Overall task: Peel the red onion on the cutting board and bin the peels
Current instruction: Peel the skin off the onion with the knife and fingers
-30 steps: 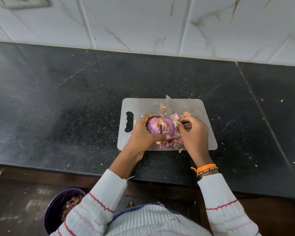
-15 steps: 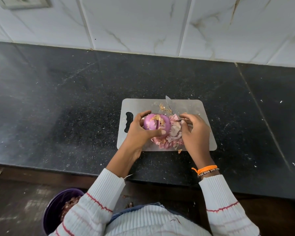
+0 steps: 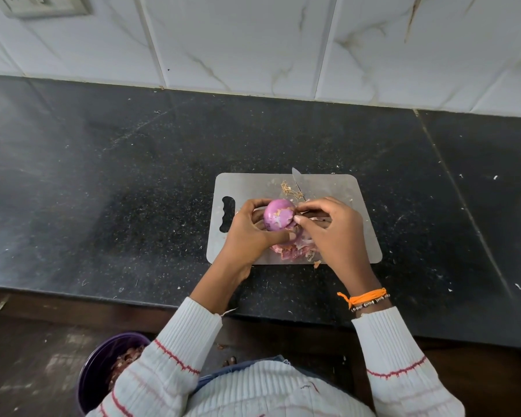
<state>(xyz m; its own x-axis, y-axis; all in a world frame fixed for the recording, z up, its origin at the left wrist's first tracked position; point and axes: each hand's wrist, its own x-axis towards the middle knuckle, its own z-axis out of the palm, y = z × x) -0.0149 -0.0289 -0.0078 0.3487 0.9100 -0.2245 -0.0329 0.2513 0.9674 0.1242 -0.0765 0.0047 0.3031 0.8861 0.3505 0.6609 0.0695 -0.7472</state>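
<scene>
The left hand (image 3: 247,233) grasps the round, glossy red onion (image 3: 278,217) above the grey rectangular plastic cutting board (image 3: 328,188). The right hand (image 3: 334,230) pinches a papery skin flap at the onion's right side. Loose pink peels (image 3: 295,251) lie heaped on the board — beneath both hands. A purple round bin (image 3: 103,365) stands on the floor, lower left.

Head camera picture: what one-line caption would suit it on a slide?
Left hand holds a red onion over the cutting board while the right hand pinches its skin; peels lie below.
</scene>
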